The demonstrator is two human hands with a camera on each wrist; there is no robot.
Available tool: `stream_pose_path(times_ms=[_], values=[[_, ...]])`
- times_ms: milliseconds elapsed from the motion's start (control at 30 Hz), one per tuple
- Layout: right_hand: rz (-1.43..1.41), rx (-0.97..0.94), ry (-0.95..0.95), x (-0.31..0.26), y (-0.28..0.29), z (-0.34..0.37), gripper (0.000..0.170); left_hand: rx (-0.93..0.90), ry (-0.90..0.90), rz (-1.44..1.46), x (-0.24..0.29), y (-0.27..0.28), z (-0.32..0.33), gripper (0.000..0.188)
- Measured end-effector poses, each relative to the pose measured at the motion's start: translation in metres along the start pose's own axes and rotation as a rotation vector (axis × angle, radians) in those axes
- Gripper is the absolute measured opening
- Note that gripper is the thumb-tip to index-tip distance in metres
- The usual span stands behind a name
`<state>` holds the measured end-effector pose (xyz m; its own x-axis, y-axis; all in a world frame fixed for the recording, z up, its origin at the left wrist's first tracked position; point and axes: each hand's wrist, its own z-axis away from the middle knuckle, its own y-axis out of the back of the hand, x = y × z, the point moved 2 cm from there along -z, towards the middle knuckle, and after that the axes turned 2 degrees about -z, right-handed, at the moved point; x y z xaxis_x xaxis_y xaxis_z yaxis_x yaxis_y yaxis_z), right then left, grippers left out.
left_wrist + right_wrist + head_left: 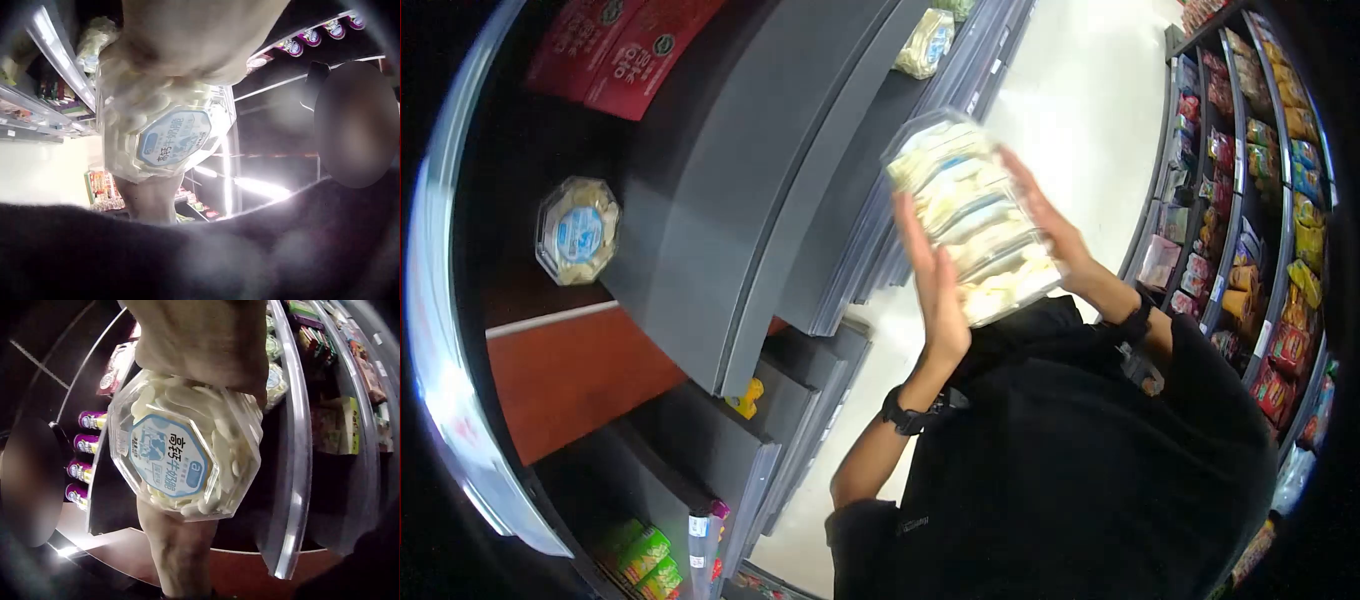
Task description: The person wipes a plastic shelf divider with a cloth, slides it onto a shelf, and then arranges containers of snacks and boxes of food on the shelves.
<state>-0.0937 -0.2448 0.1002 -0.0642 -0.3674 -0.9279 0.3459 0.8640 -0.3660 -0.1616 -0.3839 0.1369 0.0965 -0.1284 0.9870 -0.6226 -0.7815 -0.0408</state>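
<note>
Several clear octagonal tubs of pale pieces form a stack (975, 215) held between both hands in the head view. Along one side lie the straight fingers of the left hand (937, 290); the right hand (1050, 225) presses the opposite side with extended fingers. A blue-and-white label faces outward on the end tub (172, 139) in the left wrist view, below the left hand (194, 37). In the right wrist view the end tub (187, 447) shows a similar label under the right hand (206, 337). A single matching tub (580, 232) sits on the dark shelf at left.
Grey shelf panels (710, 180) stand between the lone tub and the stack. Another tub (925, 45) rests on a farther shelf. Red packages (625, 55) are at upper left, green packs (645, 555) lower down. Across the pale aisle floor (1080, 100) are shelves of snack bags (1290, 345).
</note>
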Motion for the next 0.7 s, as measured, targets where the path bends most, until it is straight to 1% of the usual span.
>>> stream_pose_path(times_ms=[33, 67, 133, 167, 233, 267, 300, 367, 400, 467, 500, 533, 600, 633, 667, 700], values=[[-0.038, -0.034, -0.051, 0.014, 0.003, -0.009, 0.07, 0.043, 0.02, 0.046, -0.026, 0.005, 0.002, 0.064], [-0.055, -0.078, -0.042, 0.02, 0.001, -0.019, 0.068, 0.089, 0.041, 0.092, -0.055, 0.01, 0.005, 0.064], [-0.166, -0.147, -0.103, 0.037, -0.001, -0.042, 0.067, 0.156, 0.058, 0.119, -0.062, 0.02, 0.001, 0.063], [-0.172, -0.145, -0.107, 0.04, -0.004, -0.054, 0.067, 0.189, 0.01, 0.095, -0.066, 0.026, -0.005, 0.063], [-0.284, -0.281, -0.154, 0.043, -0.012, -0.078, 0.066, 0.211, -0.028, 0.005, -0.068, 0.038, -0.017, 0.061], [-0.288, -0.291, -0.157, 0.044, -0.014, -0.09, 0.066, 0.239, -0.042, -0.017, -0.07, 0.042, -0.022, 0.06], [-0.253, -0.331, -0.122, 0.044, -0.016, -0.104, 0.067, 0.248, -0.049, -0.026, -0.073, 0.045, -0.028, 0.06], [-0.192, -0.39, -0.062, 0.044, -0.018, -0.129, 0.071, 0.397, 0.041, 0.076, -0.084, 0.053, -0.038, 0.056], [-0.191, -0.409, -0.059, 0.04, -0.018, -0.138, 0.071, 0.41, 0.028, 0.071, -0.096, 0.059, -0.044, 0.056], [-0.07, -0.345, -0.153, 0.031, -0.019, -0.155, 0.072, 0.447, 0.021, -0.057, -0.126, 0.073, -0.053, 0.052], [-0.055, -0.368, -0.196, 0.025, -0.019, -0.162, 0.084, 0.495, 0.063, -0.076, -0.133, 0.075, -0.059, 0.051], [-0.052, -0.392, -0.191, 0.033, -0.014, -0.175, 0.084, 0.513, 0.048, -0.081, -0.13, 0.074, -0.067, 0.051], [-0.131, -0.453, -0.263, 0.071, -0.003, -0.207, 0.085, 0.541, 0.211, 0.315, -0.132, 0.071, -0.081, 0.05], [-0.115, -0.394, -0.297, 0.072, -0.003, -0.215, 0.073, 0.557, 0.096, 0.197, -0.143, 0.074, -0.09, 0.051], [-0.11, -0.414, -0.294, 0.072, -0.001, -0.222, 0.073, 0.573, 0.082, 0.195, -0.156, 0.078, -0.096, 0.051], [-0.147, -0.45, -0.32, 0.067, 0.001, -0.226, 0.064, 0.612, 0.146, 0.272, -0.163, 0.079, -0.103, 0.05]])
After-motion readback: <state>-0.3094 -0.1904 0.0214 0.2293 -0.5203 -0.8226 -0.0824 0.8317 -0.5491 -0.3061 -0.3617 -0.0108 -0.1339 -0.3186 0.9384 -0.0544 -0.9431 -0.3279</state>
